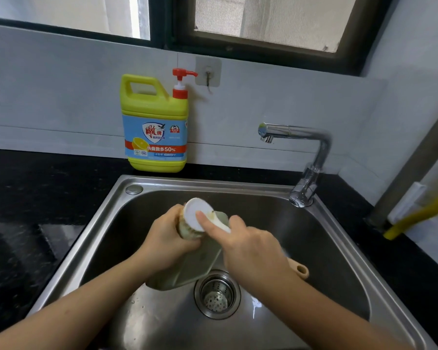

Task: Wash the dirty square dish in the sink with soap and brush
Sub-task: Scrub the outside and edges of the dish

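A pale green square dish (195, 267) is held tilted over the steel sink (127, 205), its lower edge near the drain. My left hand (167, 238) grips the dish's upper left edge. My right hand (248, 246) holds a brush with a round white head (194, 213), forefinger pressed on its back, bristles against the dish's upper corner. The brush's wooden handle end (301, 270) sticks out behind my right wrist. A yellow soap bottle (154, 122) with a red pump stands on the counter behind the sink.
A chrome faucet (306, 173) rises at the sink's back right; no water is running. The drain strainer (216, 294) sits mid-basin. Black countertop (23, 210) surrounds the sink. A wall hook (208, 73) hangs beside the bottle. A yellow hose (415, 215) runs at the right.
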Available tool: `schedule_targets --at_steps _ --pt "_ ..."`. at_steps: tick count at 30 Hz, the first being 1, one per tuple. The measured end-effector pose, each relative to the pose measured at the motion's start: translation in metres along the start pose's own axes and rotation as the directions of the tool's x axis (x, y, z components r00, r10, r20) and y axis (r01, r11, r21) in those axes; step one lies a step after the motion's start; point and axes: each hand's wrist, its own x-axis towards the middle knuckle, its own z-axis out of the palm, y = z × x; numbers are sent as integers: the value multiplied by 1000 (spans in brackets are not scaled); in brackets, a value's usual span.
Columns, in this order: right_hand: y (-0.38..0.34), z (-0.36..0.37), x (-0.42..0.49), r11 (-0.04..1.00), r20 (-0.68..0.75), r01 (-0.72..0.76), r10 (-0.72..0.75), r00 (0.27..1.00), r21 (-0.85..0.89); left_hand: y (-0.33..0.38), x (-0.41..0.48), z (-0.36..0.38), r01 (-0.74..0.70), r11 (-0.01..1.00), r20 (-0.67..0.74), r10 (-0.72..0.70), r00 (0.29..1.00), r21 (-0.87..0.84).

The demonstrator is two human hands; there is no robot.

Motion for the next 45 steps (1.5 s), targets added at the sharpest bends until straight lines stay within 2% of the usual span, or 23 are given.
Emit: schedule_targets --at_steps 3,5,6,10,13,21,27,30,34,37,41,43,45 --pt "20 -1 7 984 106 -178 180 978 -28 -1 2 -3 -18 998 12 17 1000 61" --pt "35 3 5 963 236 -268 252 938 38 -1 1 -2 -39 997 15 38 999 72" --pt "36 2 3 954 249 -292 266 931 74 -1 1 -2 -51 996 16 50 999 79" --pt "16 -8 0 966 250 -188 140 958 178 -1 -1 0 -80 992 72 73 995 98" --pt "15 -12 4 980 190 -112 81 978 163 -1 -2 -1 -85 993 88 79 993 76" --pt "62 16 11 933 299 -332 280 912 139 5 -4 -2 -126 991 39 124 991 48" --pt "77 29 9 893 374 -422 342 862 157 3 -2 -4 -43 999 -4 43 999 -25" --pt "80 26 7 866 405 -447 335 850 222 2 1 -8 -6 997 6 6 1000 -72" --pt "78 11 11 794 343 -472 352 871 384 4 1 -9 1 994 41 3 999 -107" --pt "61 -2 5 878 315 -401 315 895 262 5 1 -8 18 992 -11 -20 1000 -128" --pt "25 -1 -11 967 233 -227 196 952 112 6 5 -15 48 983 -101 -67 993 -177" --pt "30 4 -6 967 198 -246 230 953 60 6 6 -18 52 972 -111 -79 991 -228" --pt "46 9 2 943 193 -330 316 929 43 8 5 -20 47 968 -121 -79 990 -248"
